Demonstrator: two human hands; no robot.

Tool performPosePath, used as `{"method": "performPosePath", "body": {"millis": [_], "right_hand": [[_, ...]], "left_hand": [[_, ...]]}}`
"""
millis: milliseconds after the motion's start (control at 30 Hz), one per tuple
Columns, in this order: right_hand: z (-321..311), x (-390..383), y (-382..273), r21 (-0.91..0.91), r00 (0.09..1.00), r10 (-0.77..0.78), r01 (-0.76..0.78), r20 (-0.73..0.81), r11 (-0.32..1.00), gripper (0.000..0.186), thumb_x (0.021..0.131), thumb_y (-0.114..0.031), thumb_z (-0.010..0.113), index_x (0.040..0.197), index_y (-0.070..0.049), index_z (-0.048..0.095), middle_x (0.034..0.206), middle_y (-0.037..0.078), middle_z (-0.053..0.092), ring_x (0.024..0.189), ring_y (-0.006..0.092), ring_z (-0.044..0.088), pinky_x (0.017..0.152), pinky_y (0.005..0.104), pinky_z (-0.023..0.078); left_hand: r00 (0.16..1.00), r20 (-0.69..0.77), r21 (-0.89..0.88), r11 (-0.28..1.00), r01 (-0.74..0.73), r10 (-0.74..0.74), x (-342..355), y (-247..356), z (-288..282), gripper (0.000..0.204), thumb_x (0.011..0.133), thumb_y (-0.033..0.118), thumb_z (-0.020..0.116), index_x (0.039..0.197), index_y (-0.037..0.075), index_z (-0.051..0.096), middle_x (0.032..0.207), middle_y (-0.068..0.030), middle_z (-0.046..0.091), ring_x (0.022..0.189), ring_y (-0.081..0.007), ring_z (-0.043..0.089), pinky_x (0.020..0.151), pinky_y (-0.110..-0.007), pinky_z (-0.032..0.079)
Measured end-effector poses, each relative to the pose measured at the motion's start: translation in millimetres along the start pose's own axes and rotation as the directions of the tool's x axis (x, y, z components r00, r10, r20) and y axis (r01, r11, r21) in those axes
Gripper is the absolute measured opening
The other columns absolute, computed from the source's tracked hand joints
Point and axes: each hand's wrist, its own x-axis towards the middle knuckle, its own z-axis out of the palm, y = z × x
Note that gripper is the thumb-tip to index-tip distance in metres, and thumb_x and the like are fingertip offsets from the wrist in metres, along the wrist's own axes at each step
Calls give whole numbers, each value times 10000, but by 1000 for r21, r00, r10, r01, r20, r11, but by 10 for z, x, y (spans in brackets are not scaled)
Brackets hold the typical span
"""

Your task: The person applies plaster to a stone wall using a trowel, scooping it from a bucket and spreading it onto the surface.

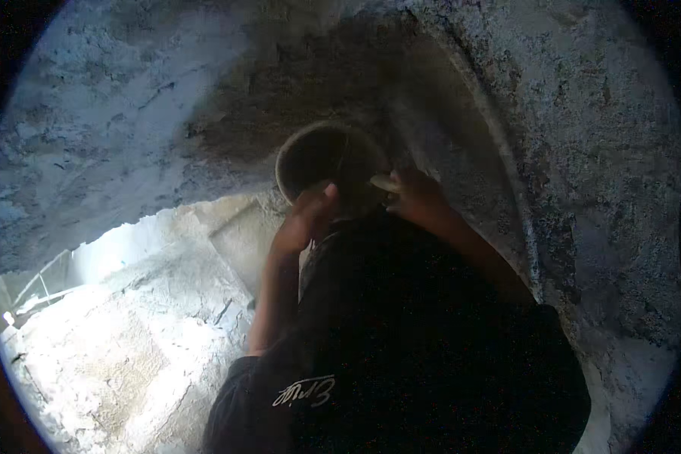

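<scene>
A round, dark pan (327, 155) with a pale rim sits in the shadowed middle, close to a rough grey wall. My left hand (307, 216) is curled around the pan's near rim on its left side. My right hand (416, 198) is at the rim's right side, fingers closed around a short pale tool (383, 182) whose tip points toward the pan. What the pan holds is lost in shadow. My dark shirt (401, 340) hides everything below the hands.
Rough grey plastered wall (583, 151) fills the top and right, with a curved ridge (507, 174) running down it. Bright, dusty concrete slabs or steps (129, 333) lie at the lower left, with thin rods (41, 291) at the far left.
</scene>
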Motion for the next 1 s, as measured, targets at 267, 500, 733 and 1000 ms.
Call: {"method": "performPosePath", "body": {"millis": [267, 500, 733, 1000], "right_hand": [[-175, -56, -248, 6, 946, 271, -276, 179, 961, 347, 858, -196, 587, 1196, -128, 561, 954, 195, 632, 895, 342, 612, 807, 431, 476], [-132, 52, -224, 122, 963, 237, -222, -125, 967, 386, 838, -204, 593, 1219, -164, 549, 936, 179, 631, 862, 355, 613, 770, 432, 486], [44, 75, -148, 188, 930, 297, -338, 215, 922, 433, 864, -145, 530, 1292, -100, 484, 1131, 184, 592, 1025, 336, 586, 860, 417, 468], [-54, 21, 120, 180, 998, -28, 37, -52, 983, 437, 840, -240, 584, 1243, -78, 541, 1052, 183, 637, 922, 289, 642, 790, 356, 491]], "left_hand": [[989, 147, -13, 999, -31, 32, -115, 28, 41, 400, 883, 536, 470, 841, 138, 481, 722, 44, 396, 619, -89, 344, 565, -245, 274], [975, 172, 274, 943, -187, 143, -201, 213, 577, 480, 911, 429, 501, 1084, -14, 561, 957, -131, 617, 913, -226, 567, 808, -367, 420], [928, 371, 265, 954, -143, 36, -103, 357, 634, 495, 930, 409, 485, 1155, -29, 534, 1122, -218, 570, 1089, -299, 522, 945, -393, 381], [938, 316, 275, 933, -232, 140, -49, 341, 692, 411, 955, 346, 433, 1109, -13, 560, 1064, -203, 601, 1003, -320, 570, 888, -417, 421]]}}
